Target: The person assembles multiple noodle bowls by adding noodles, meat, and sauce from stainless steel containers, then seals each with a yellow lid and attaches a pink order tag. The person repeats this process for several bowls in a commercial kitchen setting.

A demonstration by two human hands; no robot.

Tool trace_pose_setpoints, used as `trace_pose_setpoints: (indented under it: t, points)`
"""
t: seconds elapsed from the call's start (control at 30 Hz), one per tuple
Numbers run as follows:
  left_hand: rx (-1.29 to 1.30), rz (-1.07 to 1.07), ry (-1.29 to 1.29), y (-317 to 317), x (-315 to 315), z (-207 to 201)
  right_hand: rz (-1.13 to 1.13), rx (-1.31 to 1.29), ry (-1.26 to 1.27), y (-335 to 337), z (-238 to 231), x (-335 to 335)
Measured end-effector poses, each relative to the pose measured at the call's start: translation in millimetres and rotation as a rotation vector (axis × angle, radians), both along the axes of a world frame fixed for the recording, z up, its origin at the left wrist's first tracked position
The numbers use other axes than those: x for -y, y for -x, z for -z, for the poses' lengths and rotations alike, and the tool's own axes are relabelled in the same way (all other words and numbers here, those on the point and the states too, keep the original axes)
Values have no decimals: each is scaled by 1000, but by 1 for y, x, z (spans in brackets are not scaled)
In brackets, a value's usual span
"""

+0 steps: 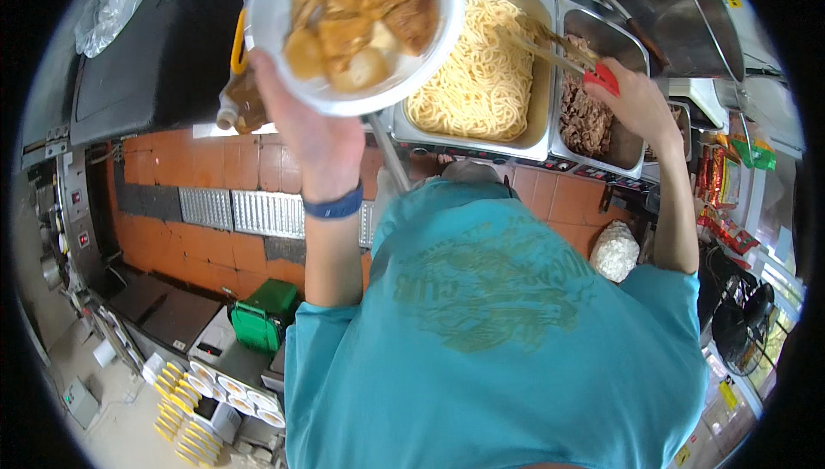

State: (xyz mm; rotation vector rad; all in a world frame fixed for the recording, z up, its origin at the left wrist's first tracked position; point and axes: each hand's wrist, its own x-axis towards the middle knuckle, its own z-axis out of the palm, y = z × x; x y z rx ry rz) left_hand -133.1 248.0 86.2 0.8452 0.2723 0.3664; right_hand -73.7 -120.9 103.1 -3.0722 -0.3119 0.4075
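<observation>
My left hand (318,143), with a dark blue band at the wrist, is closed on the side of a white plastic bowl (273,35). Chunks of food (365,18) lie in the bowl, brown fried-looking pieces among pale ones. In my right hand (640,100) are metal tongs (554,58) with a red grip. Their tips reach over the far right part of a heap of yellow noodles (477,82) in a steel pan (540,141); whether they pinch any noodles I cannot tell. To the right, shredded brown meat (586,121) fills part of a second steel pan (630,149).
A bottle of brown liquid (247,110) stands left of the bowl. At the far right are a large metal pot (700,18) and coloured packets (718,177). A green bin (265,319) stands at lower left, a black fan (743,323) at lower right.
</observation>
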Motion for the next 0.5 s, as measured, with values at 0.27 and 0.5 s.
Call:
trace_pose_setpoints:
  t: [0.27, 0.5]
  points:
    - [-317, -589, -20, 178, 29, -23, -488, 160, 169, -96, 51, 5]
    - [-409, -699, 142, 301, 76, 36, -640, 0, -24, -134, 94, 10]
